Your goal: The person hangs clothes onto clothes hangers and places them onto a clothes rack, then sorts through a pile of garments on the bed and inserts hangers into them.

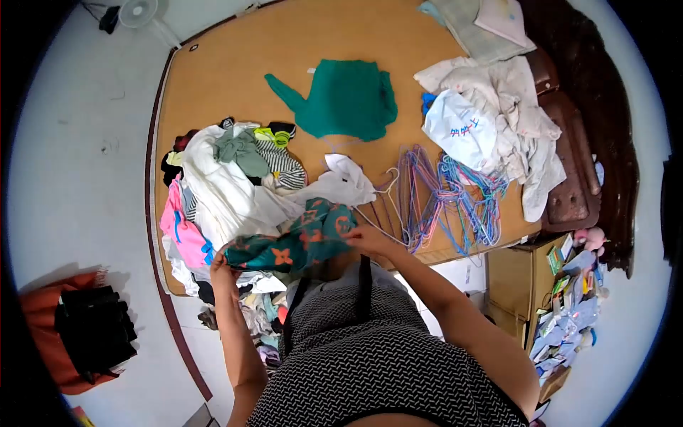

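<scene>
A dark green cloth with orange patterns (299, 238) is stretched between my two hands, close to my body at the bed's near edge. My left hand (223, 269) grips its left end, beside the pile of clothes. At its right end, my right hand (364, 240) pinches the fabric. Just beyond the cloth lies a heap of clothes with a long white garment (224, 185) on top, and a pink garment (183, 228) at its left. A green long-sleeved top (348, 99) lies spread out farther up the bed (235, 64).
Many coloured hangers (448, 203) lie right of centre on the bed. Beyond them are crumpled pale sheets (512, 99). A cabinet (514, 285) and cluttered items stand at the lower right. More clothes (263, 313) lie below the bed's edge. A fan (137, 13) stands at the upper left.
</scene>
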A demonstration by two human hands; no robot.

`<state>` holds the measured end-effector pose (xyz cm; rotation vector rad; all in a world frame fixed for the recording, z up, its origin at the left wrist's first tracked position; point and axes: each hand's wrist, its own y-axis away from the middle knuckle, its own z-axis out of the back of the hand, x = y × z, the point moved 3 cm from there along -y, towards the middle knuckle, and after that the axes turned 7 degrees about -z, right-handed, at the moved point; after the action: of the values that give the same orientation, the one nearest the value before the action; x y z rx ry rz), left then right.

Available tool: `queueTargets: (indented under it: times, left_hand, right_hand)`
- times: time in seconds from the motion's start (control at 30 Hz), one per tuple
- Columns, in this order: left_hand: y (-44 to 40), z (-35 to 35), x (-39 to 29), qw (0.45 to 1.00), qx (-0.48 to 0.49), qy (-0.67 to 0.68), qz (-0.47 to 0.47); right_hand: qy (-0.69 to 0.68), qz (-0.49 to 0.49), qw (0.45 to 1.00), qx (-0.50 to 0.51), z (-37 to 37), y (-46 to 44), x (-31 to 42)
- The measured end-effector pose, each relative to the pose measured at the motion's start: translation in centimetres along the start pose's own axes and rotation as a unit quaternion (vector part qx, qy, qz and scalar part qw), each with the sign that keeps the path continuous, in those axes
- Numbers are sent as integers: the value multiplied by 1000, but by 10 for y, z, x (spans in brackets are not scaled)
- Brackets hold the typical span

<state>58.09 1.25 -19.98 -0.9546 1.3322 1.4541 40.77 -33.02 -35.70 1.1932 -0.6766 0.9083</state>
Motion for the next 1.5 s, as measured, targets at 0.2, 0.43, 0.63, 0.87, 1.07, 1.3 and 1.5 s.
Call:
queueTargets:
  times: [0.2, 0.43, 0.63, 0.87, 1.07, 1.3, 1.5]
  left_hand:
    - [43, -17, -25, 996, -23, 10, 85]
    - [92, -18, -75, 990, 26, -66, 126]
    - [113, 19, -113, 988, -34, 116, 95]
    - [116, 27, -153, 982, -107, 138, -67]
    - [77, 16, -128, 989, -12, 118, -84]
    - [38, -8, -122, 989, 38, 122, -80]
    - [25, -14, -140, 988, 56, 106, -96]
  right_hand:
    - [396, -157, 901, -85, 27, -53, -203]
    - [223, -268, 928, -130, 54, -56, -192]
    - [214, -357, 902, -112, 49, -75, -198]
    - [84, -63, 938, -329, 83, -25, -44]
    - [-41, 142, 911, -386, 87, 35, 39]
    - [145, 50, 946, -286, 129, 74, 83]
    - [-156, 159, 934, -279, 146, 113, 169]
